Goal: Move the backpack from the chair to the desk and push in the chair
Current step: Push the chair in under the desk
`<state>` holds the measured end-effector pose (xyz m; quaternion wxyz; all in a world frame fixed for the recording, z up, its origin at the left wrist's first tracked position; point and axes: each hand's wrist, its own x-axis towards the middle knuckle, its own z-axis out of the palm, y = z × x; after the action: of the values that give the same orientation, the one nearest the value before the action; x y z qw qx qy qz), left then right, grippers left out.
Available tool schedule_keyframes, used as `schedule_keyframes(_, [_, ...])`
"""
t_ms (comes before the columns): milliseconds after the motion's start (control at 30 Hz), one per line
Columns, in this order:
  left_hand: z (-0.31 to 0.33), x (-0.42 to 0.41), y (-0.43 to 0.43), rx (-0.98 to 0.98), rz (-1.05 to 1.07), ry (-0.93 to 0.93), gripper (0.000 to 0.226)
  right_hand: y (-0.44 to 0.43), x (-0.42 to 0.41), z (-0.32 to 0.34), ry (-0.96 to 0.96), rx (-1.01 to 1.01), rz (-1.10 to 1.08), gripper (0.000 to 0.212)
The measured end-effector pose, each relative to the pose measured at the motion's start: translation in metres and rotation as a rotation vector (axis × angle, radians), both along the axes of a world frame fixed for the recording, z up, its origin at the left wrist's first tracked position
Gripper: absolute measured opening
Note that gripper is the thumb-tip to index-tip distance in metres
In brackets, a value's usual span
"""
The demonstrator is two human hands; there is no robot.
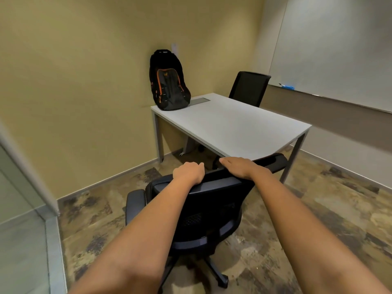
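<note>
A black backpack point(167, 81) with orange trim stands upright on the far left corner of the white desk point(233, 124), leaning against the yellow wall. A black office chair point(203, 209) on wheels stands in front of the desk's near edge, its back toward me. My left hand point(188, 171) is curled over the top of the chair's backrest on the left. My right hand point(241, 166) lies over the same top edge on the right, fingers wrapped forward. The chair's right armrest point(275, 161) sits at the desk's near edge.
A second black chair point(249, 88) stands at the desk's far side. A whiteboard point(339, 49) with a blue marker on its ledge covers the right wall. A glass partition and frame point(27, 187) stand at my left. The floor is patterned carpet.
</note>
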<state>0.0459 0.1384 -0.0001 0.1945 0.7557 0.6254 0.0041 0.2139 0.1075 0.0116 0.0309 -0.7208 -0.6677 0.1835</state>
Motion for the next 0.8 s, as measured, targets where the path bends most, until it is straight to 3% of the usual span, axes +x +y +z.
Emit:
schedule_keyframes(300, [0.011, -0.012, -0.041, 0.148, 0.008, 0.019, 0.052, -0.031, -0.013, 0.002, -0.113, 0.152, 0.050, 0.051])
schedule_keyframes(500, [0.009, -0.005, -0.072, 0.322, -0.032, 0.128, 0.024, -0.050, -0.012, -0.003, -0.108, 0.286, 0.107, 0.051])
schedule_keyframes(800, [-0.017, 0.009, -0.107, 0.565, 0.106, 0.034, 0.032, -0.071, -0.004, -0.004, -0.073, 0.368, 0.242, 0.050])
